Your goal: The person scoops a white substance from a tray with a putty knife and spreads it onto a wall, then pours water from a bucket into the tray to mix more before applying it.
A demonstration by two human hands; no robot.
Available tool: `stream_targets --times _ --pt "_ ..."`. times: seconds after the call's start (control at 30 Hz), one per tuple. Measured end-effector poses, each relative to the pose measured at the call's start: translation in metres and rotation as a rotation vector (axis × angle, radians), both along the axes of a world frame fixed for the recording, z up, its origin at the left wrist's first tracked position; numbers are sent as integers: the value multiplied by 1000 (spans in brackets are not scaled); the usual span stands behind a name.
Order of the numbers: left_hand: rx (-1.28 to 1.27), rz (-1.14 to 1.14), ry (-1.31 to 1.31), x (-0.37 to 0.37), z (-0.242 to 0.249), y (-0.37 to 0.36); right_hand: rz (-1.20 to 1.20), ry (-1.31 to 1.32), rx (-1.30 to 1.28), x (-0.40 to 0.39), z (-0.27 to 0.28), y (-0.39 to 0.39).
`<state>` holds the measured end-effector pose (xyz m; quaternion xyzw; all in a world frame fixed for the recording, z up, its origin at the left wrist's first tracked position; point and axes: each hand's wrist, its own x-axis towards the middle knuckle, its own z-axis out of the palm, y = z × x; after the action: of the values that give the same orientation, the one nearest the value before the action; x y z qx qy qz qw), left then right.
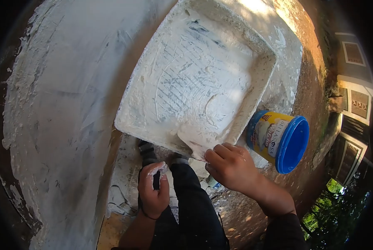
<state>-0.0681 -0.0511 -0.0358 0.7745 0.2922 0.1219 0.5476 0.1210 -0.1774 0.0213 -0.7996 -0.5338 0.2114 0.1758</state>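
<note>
**Head view: two hands at the near edge of one plaster-coated tray**

Head camera. I count one white, plaster-smeared rectangular plastic tray (195, 79), tilted with its near corner low, at 12 o'clock from the hands. Its ribbed floor shows dark lines through the coating; I judge the tilt lets wet material gather toward the near edge.

The right hand (232, 166) sits at that near edge, about 6 o'clock on the tray. Its fingers are curled down over a pale flat piece at the rim. I cannot tell whether this is a blade or part of the tray; the grip looks closed on it.

The left hand (153, 191) lies at 9 o'clock from the right hand, apart from the tray, fingers clenched round a dark slim handle (156, 180). White paste coats the fingertips.

One yellow plastic tub with a blue rim (278, 139) lies on its side at 3 o'clock from the tray's near corner, just beside it.

One white-plastered curved wall (65, 104) fills the 9 o'clock side. A dark trouser leg (190, 200) runs between the two hands.
</note>
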Motion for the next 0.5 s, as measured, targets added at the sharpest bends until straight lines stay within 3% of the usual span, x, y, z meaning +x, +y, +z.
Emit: stream_targets --times 0.4,0.5 --pt "-142 8 -22 3 -1 -8 38 -5 -20 -6 -6 2" --pt "-123 3 -23 2 -4 -3 -67 4 31 -4 -1 1"
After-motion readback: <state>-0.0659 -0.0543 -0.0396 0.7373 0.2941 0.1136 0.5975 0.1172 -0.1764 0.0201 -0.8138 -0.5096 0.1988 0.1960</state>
